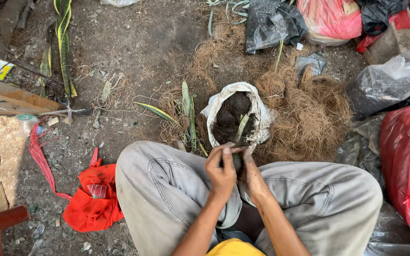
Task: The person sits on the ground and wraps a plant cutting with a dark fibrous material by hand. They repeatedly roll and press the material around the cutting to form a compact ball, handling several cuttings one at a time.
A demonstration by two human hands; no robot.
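The person sits cross-legged on the dirt floor (119,42), knees spread wide, so both forearms can rest inward and the work stays close to the body. The left hand (220,171) and the right hand (250,176) meet just above the lap, both curled around a small dark clump (237,162) that looks like moist soil or a little filled pot; I cannot tell which, since the fingers cover most of it. Both hands are clenched on it from opposite sides, as if pressing it into shape.

Straight ahead of the knees stands a white sack of dark soil (236,116), its mouth rolled down so the soil is easy to reach, with a pale green leaf cutting (242,127) lying on top. Just beside it on the person's right spreads a heap of brown coconut fibre (309,114), touching the sack's side. More long green leaves (188,111) lie on the floor at the sack's left.

A red cloth (93,201) lies by the left knee. Towards the far right edge sit a red plastic bag (406,166) and grey plastic bags (390,78), and black ones at the far edge (271,21), well out of the way.
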